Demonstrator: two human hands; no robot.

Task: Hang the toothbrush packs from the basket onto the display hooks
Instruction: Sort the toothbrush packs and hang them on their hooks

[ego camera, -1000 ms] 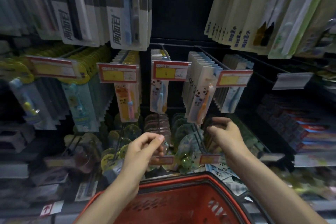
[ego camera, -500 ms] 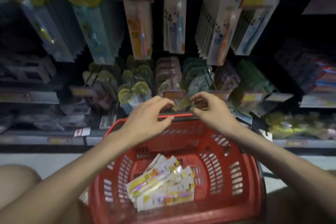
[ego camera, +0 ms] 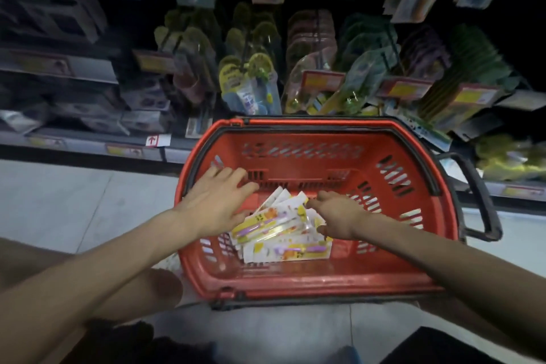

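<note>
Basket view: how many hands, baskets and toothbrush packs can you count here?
Hands: 2, left hand and right hand
Basket: 1
Packs: at least 4; they overlap, so the exact count is unclear
Total: at least 7

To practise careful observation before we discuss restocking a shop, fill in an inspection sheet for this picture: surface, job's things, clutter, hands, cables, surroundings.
Surface: pale floor, with the red basket standing on it.
Job's things: toothbrush packs piled loose in the basket; hanging packs behind it.
Clutter: nothing seen.
Hands: left hand open, fingers spread over the pile; right hand at the pile's edge, grip unclear.
Cables: nothing seen.
Surroundings: price tags; boxed goods on shelves at left.
</note>
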